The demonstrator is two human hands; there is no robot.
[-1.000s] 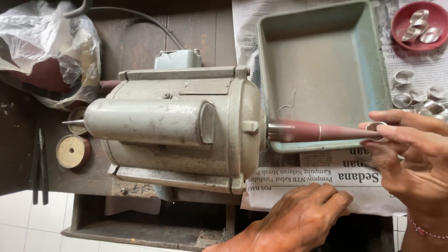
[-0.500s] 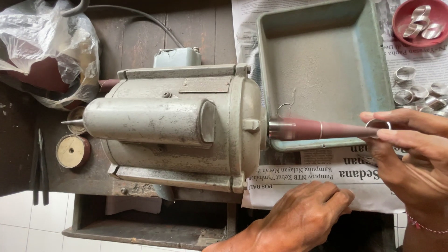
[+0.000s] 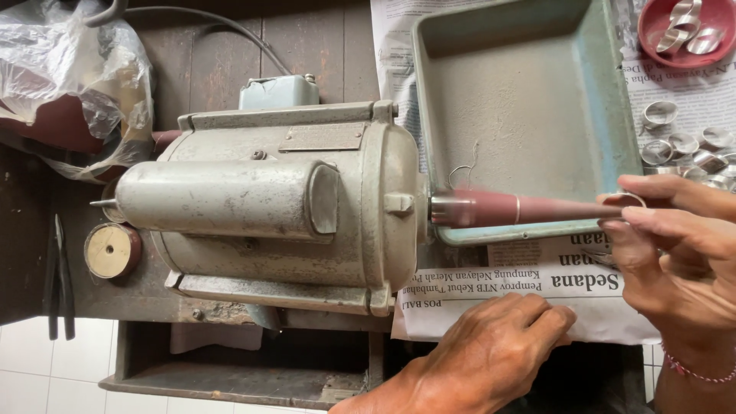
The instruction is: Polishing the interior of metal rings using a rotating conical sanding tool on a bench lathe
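Observation:
A grey-green electric motor (image 3: pixel 276 203) lies on a dark wooden bench. From its right end a reddish tapered spindle (image 3: pixel 514 208) sticks out, blurred as if spinning. My right hand (image 3: pixel 675 253) pinches a small silver ring (image 3: pixel 627 202) at the spindle's tip, fingers closed around it. Flat on the newspaper (image 3: pixel 552 287) in front of the motor rests my left hand (image 3: pixel 491 349), palm down, holding nothing.
A teal metal tray (image 3: pixel 529 115) sits behind the spindle. Several silver rings (image 3: pixel 682 142) lie on newspaper at right, more in a red bowl (image 3: pixel 686 31). A plastic bag (image 3: pixel 69 77), a small round disc (image 3: pixel 111 251) and pliers (image 3: pixel 57 276) are at left.
My right hand has slid slightly left along the spindle tip with the ring. The left hand has stayed put.

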